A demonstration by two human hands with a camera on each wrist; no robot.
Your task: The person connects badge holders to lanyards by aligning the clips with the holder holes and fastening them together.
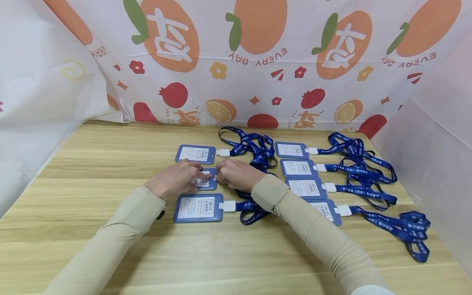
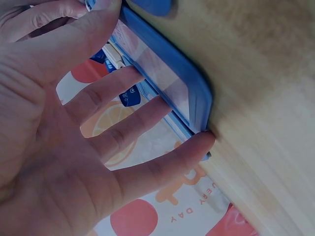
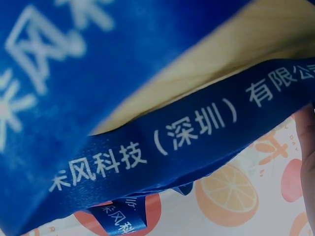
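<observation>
My left hand (image 1: 176, 178) grips a blue ID badge holder (image 1: 211, 185) in the middle of the left column, thumb and fingers along its long edges. In the left wrist view, fingertips press the edge of the holder (image 2: 197, 93) close over the table. At the holder's slotted right end, my right hand (image 1: 237, 173) pinches the lanyard's clip, mostly hidden under the curled fingers. Its blue strap (image 3: 172, 137), printed in white, fills much of the right wrist view. One badge holder (image 1: 194, 154) lies just beyond and another (image 1: 199, 208) just nearer, both joined to lanyards by white clips.
To the right lies a column of several badge holders (image 1: 296, 168) with bundled blue lanyards (image 1: 355, 149), partly overlapped by the right forearm. The wood-grain table (image 1: 92, 172) meets a fruit-printed curtain (image 1: 236, 94) at the back. White sheeting (image 1: 435, 164) stands at the right side.
</observation>
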